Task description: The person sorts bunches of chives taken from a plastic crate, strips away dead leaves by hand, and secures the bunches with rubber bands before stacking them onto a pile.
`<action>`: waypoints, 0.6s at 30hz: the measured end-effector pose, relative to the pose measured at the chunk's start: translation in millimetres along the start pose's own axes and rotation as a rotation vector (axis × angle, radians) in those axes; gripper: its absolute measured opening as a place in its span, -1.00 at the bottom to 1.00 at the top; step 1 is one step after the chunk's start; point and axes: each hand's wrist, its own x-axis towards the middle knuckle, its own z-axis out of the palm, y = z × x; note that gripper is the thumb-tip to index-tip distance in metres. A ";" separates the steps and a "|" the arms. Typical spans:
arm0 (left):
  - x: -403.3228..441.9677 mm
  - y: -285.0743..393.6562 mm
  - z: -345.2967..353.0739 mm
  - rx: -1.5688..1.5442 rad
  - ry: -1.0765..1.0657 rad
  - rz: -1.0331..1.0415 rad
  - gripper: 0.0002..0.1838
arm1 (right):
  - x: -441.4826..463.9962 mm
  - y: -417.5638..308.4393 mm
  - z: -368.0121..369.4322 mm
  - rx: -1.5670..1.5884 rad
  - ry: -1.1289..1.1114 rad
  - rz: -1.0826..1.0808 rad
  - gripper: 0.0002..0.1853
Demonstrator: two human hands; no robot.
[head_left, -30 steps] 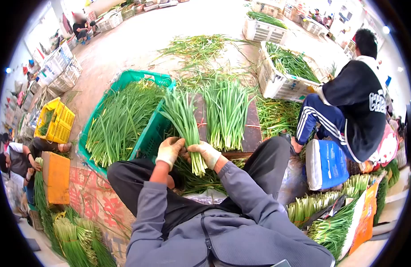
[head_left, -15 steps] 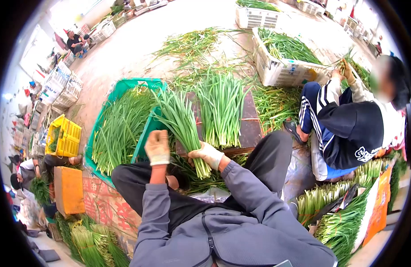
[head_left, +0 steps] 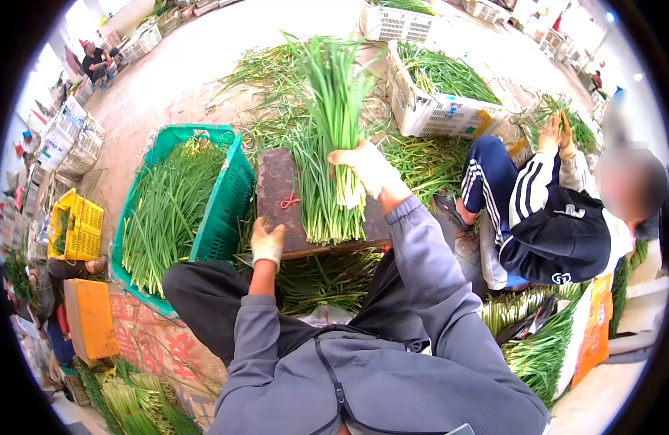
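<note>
My right hand (head_left: 360, 167), in a pale work glove, is closed around a bunch of garlic chives (head_left: 338, 94). It holds the bunch upright above another pile of garlic chives (head_left: 316, 217) that lies on a dark low board (head_left: 273, 177), cut ends towards me. My gloved left hand (head_left: 267, 241) is at the board's near left edge, fingers loosely bent and a little apart, with nothing visible in them. A red tie (head_left: 289, 200) lies on the board just above that hand.
To the left stands a green crate (head_left: 236, 170) of loose chives. A white crate (head_left: 450, 116) of chives is beyond the board, and trimmings (head_left: 428, 163) litter the floor. A seated person (head_left: 566, 232) works at the right. An orange box (head_left: 91, 319) and yellow crate (head_left: 84, 225) stand far left.
My right hand has carried its bunch up, away from me and over the pile on the board. My left hand has lowered slightly beside the board. The view has shifted somewhat.
</note>
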 end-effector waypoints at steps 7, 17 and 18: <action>19.1 6.0 65.2 0.393 -0.094 -0.058 -0.30 | 9.9 120.9 21.9 -0.990 0.340 0.483 0.11; 29.4 -0.9 55.9 0.366 0.100 0.102 -0.66 | 9.7 139.0 15.6 -0.919 0.361 0.420 0.11; 33.6 -0.5 55.4 0.185 -0.187 -0.178 -0.66 | 8.5 137.3 14.5 -0.869 0.325 0.428 0.18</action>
